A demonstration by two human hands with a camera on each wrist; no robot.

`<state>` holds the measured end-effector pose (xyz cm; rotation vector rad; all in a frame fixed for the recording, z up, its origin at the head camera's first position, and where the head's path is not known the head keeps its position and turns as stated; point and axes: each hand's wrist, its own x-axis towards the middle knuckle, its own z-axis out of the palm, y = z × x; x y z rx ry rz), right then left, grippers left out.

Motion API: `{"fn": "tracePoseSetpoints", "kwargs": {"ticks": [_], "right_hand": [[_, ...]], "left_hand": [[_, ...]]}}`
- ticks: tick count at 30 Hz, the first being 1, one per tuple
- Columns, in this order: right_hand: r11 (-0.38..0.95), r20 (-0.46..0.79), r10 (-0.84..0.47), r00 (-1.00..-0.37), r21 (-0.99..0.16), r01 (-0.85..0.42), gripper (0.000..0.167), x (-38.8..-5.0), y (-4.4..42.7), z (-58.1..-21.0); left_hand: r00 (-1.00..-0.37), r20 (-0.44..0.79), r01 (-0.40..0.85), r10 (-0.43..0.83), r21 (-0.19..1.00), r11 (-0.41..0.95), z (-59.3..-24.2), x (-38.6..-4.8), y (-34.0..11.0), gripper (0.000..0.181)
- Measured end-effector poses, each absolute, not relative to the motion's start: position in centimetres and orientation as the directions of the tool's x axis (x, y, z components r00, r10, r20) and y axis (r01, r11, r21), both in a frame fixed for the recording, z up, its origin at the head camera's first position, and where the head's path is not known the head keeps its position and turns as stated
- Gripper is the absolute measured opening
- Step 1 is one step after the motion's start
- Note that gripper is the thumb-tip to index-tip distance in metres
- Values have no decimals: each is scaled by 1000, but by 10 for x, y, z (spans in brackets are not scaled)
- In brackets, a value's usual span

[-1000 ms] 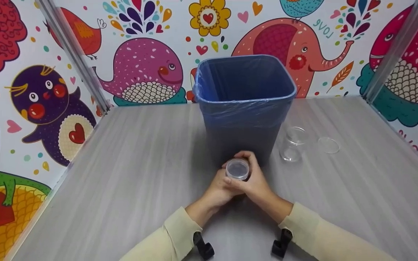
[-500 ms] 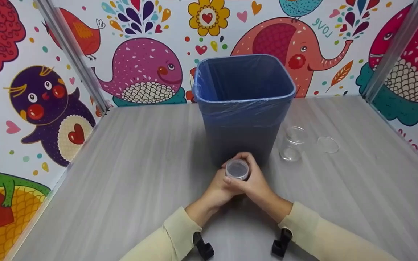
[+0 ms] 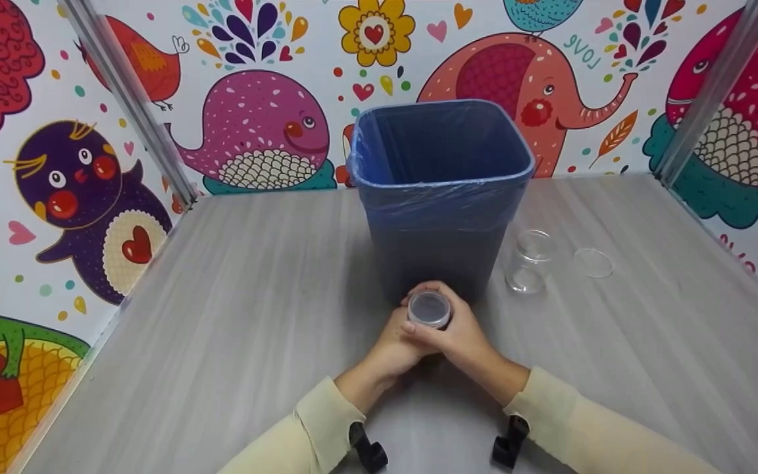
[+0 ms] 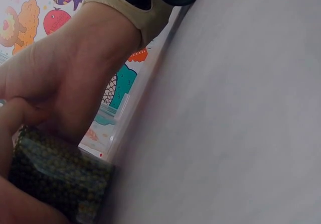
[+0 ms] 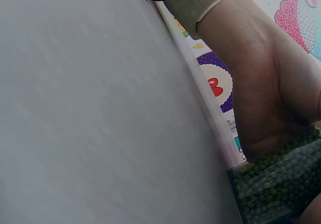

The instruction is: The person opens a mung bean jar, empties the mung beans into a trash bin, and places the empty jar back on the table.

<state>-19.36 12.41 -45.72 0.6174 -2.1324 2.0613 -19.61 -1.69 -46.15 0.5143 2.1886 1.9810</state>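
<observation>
A clear plastic jar of small green beans stands on the table between both hands, its round translucent lid facing up. My right hand curls round the upper part of the jar, thumb at the near side and fingers round the far side. Lower down, my left hand grips the jar from the left, partly hidden beneath the right one. In the left wrist view the dark green beans show through the jar's wall between the hands.
Just behind the hands stands a tall grey bin lined with a blue bag. To its right are an open clear jar with nothing seen inside and a clear round lid lying flat. Patterned walls with metal posts enclose the table.
The fingers of my right hand have shifted slightly left and nearer round the jar's top. Both hands keep their grip, and the jar stays in about the same place.
</observation>
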Motion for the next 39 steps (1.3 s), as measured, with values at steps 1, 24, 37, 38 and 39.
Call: {"fn": "tracePoseSetpoints", "kwargs": {"ticks": [1, 24, 37, 38, 39], "right_hand": [[-3, 355, -208, -911, -932, -362, 47, -194, 124, -457], [-137, 353, -186, -917, -933, -332, 60, -194, 121, -459], [-49, 351, -207, -913, -936, -349, 50, -194, 124, -458], [-38, 349, -208, -914, -936, -349, 49, -194, 124, -458], [-30, 351, -209, -913, -935, -352, 49, -194, 124, -458]], "left_hand": [[-931, 122, 156, 343, 985, 73, -461, -196, -17, 42], [-927, 97, 137, 362, 987, 86, -460, -196, -18, 57], [-925, 124, 162, 359, 984, 76, -461, -196, -18, 43], [-926, 123, 160, 358, 984, 75, -461, -196, -18, 42], [-926, 122, 158, 357, 985, 75, -461, -196, -18, 42]]}}
